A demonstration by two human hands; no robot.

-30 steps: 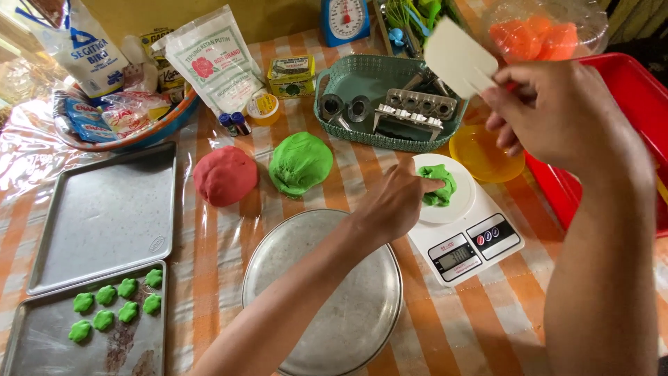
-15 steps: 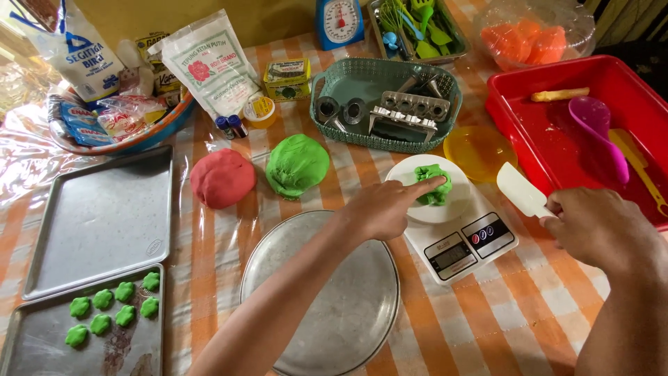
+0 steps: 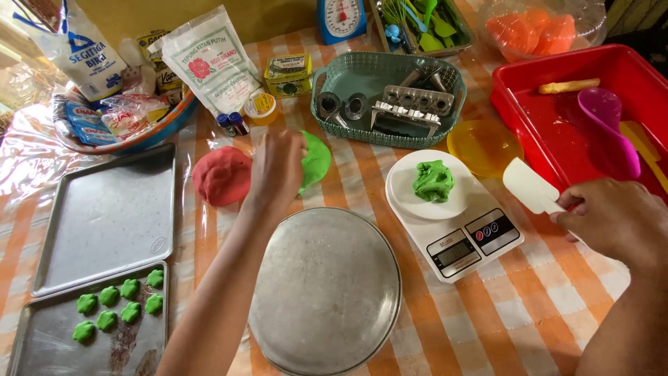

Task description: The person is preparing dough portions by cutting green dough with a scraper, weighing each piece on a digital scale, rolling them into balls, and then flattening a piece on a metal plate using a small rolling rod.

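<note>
My left hand (image 3: 277,169), fingers bunched, pinches at the green dough (image 3: 314,159) mid-frame; right hand (image 3: 612,219) grips the scraper (image 3: 530,186). Pull too much and the scale (image 3: 452,212) overshoots.

Both arms are bare from the wrists back to the frame's lower edge; no sleeve shows on either. The left hand (image 3: 277,170) and right hand (image 3: 616,219) wear no gloves. No ring, watch or bracelet shows on the fingers or wrists. The fingernails that show are short and plain.
</note>
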